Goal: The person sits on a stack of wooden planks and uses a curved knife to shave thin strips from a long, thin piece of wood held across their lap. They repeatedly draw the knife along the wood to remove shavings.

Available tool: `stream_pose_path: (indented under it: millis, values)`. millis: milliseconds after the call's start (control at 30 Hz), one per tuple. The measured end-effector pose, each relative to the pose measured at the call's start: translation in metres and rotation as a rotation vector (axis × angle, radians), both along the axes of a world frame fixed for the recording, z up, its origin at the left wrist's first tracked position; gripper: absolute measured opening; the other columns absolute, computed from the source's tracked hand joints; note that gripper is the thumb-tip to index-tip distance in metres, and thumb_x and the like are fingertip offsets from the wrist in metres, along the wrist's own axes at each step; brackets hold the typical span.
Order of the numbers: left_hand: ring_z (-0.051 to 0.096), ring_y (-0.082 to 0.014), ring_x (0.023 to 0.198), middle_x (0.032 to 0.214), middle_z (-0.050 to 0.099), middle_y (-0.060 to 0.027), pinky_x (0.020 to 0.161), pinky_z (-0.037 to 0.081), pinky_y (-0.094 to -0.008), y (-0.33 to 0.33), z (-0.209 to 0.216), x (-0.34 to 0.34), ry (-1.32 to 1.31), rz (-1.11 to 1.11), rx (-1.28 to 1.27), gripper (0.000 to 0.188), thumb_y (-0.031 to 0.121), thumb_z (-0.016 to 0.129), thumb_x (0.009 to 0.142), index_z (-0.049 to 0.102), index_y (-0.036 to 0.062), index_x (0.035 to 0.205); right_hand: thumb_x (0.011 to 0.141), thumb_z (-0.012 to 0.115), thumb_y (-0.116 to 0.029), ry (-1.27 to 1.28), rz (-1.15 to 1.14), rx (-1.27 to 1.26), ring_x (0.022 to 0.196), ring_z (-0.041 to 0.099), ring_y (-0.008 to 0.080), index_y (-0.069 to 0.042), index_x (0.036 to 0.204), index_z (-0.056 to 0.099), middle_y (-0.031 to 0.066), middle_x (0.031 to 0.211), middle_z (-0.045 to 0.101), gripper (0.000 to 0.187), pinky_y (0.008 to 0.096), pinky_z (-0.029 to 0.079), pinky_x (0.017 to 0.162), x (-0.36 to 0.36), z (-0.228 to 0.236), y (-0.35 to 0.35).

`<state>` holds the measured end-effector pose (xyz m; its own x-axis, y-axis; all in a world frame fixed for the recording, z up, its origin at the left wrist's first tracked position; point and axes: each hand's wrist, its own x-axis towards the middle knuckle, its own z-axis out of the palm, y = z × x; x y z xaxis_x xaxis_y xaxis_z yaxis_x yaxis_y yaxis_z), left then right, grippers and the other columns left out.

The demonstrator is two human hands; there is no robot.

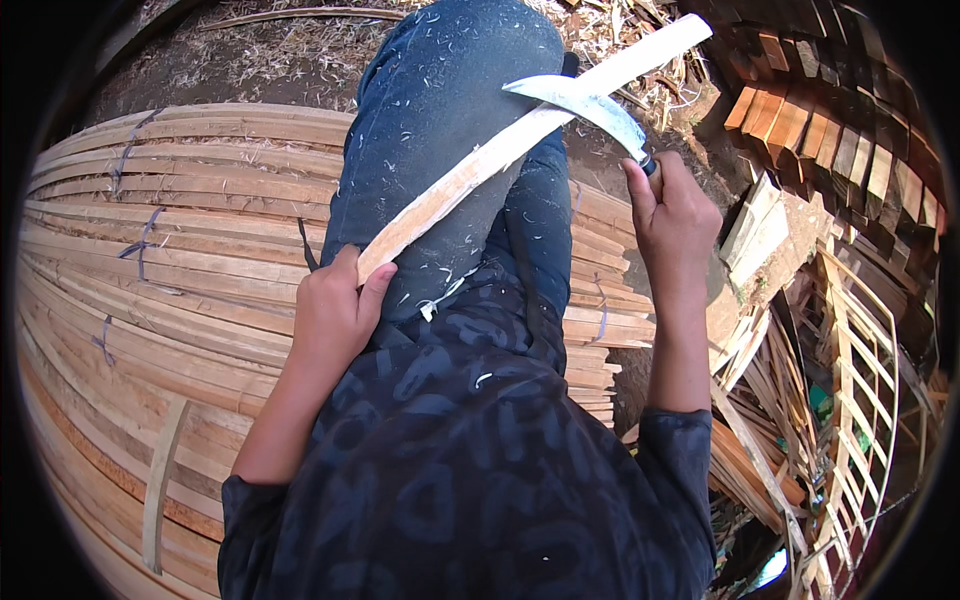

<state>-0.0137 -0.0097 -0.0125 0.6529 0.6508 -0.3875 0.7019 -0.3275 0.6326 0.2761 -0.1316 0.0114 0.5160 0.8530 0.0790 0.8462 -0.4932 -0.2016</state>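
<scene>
My left hand is closed around the near end of a pale wooden strip, which slants up to the right across my thighs. In my right hand is the dark handle of a sickle-like curved knife. Its curved metal blade lies across the strip, toward the strip's far part, with the tip out past the left edge. The strip looks whiter beyond the blade and browner on the near side. Small shavings dot my blue jeans.
Bundles of long wooden slats, tied with purple string, lie under and left of me. Stacked reddish wood pieces stand at the far right. A slatted lattice frame and loose strips are at right. Wood shavings litter the ground ahead.
</scene>
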Motion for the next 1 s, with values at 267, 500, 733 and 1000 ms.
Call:
stream_pose_path:
  millis: [267,500,733,1000]
  values:
    - [0.056,-0.0431,0.056,0.055,0.052,-0.0233,0.049,0.042,-0.0455,-0.001,-0.003,-0.002,0.004,-0.006,0.014,0.045,0.038,0.054,0.091,0.050,-0.0031,0.073,0.085,0.066,-0.032,0.014,-0.028,0.011,0.046,0.055,0.0251,-0.007,0.073,0.049,0.0069,0.055,0.052,0.033,0.0346,0.041,0.043,0.006,0.001,0.001]
    - [0.056,-0.0430,0.055,0.055,0.051,-0.0233,0.049,0.042,-0.0450,-0.001,-0.007,0.000,-0.008,-0.002,0.012,0.045,0.038,0.053,0.092,0.050,-0.0032,0.074,0.087,0.065,-0.029,0.062,-0.127,0.069,0.046,0.054,0.0274,-0.006,0.078,0.052,0.0083,0.053,0.051,0.029,0.0345,0.042,0.044,0.000,0.001,-0.003]
    - [0.056,-0.0425,0.055,0.055,0.051,-0.0230,0.049,0.041,-0.0443,-0.001,-0.004,0.002,-0.013,-0.002,0.005,0.043,0.037,0.052,0.092,0.051,-0.0025,0.076,0.085,0.067,-0.030,0.062,-0.041,0.072,0.044,0.053,0.0245,-0.007,0.074,0.048,0.0051,0.053,0.051,0.032,0.0340,0.042,0.042,0.013,0.003,0.000]
    - [0.055,-0.0430,0.055,0.055,0.050,-0.0239,0.049,0.041,-0.0447,-0.001,-0.003,0.003,-0.005,0.015,-0.008,0.042,0.035,0.052,0.093,0.051,-0.0030,0.075,0.084,0.066,-0.035,0.010,0.039,0.066,0.044,0.054,0.0232,-0.010,0.070,0.046,0.0041,0.054,0.052,0.035,0.0335,0.042,0.042,-0.003,-0.007,0.008]
